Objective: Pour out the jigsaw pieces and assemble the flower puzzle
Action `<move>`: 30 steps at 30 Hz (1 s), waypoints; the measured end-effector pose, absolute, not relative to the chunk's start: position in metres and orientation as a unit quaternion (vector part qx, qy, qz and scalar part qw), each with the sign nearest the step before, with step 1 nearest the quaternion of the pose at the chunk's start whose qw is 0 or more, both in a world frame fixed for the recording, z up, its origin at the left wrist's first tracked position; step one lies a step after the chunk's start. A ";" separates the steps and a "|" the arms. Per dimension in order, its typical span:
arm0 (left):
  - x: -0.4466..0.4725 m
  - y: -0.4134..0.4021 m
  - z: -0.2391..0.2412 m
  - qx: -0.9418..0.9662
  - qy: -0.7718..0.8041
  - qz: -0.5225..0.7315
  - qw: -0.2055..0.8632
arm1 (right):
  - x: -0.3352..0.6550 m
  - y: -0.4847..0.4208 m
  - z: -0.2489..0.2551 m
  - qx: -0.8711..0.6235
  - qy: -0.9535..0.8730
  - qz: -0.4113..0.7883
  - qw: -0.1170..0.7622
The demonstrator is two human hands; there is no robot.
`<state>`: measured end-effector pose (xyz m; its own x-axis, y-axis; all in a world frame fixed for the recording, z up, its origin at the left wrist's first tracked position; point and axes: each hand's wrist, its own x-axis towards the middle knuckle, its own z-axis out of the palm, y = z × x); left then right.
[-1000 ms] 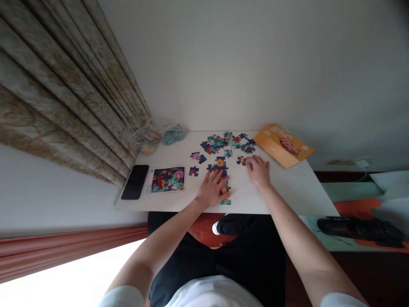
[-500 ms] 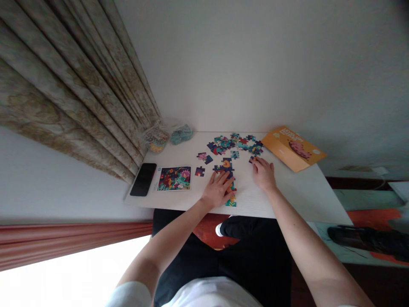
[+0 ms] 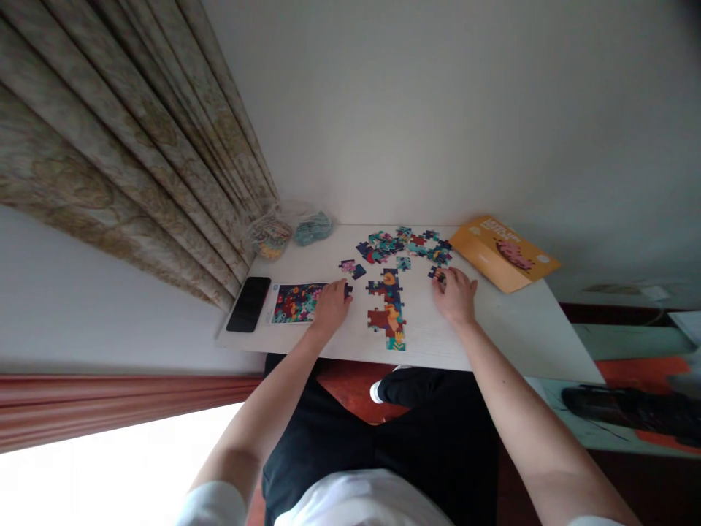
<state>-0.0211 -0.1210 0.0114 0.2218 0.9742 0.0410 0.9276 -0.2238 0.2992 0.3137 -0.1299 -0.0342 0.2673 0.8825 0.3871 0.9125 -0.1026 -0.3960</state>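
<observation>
Covered from view

Left hand (image 3: 330,308) covers part of the picture card (image 3: 290,305); right hand (image 3: 456,296) hides part of a puzzle piece (image 3: 434,272).

- Left hand (image 3: 331,307): moved away from the joined puzzle pieces (image 3: 388,307), now over the right end of the picture sheet (image 3: 299,303), partly covering it.
- Dark puzzle piece (image 3: 348,290): now touching the left fingertips, no longer lying apart from the hand.
- Joined puzzle pieces: now uncovered, red-brown section showing.
</observation>
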 end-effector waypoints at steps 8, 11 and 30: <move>-0.027 -0.105 0.026 0.789 0.594 0.047 0.150 | 0.314 -0.132 -0.031 -0.746 -0.602 -0.014 0.284; -0.025 -0.111 0.024 0.805 0.574 0.043 0.146 | 0.313 -0.132 -0.031 -0.749 -0.600 -0.015 0.282; -0.049 -0.118 0.018 0.850 0.507 0.037 0.140 | 0.312 -0.133 -0.030 -0.757 -0.591 -0.020 0.278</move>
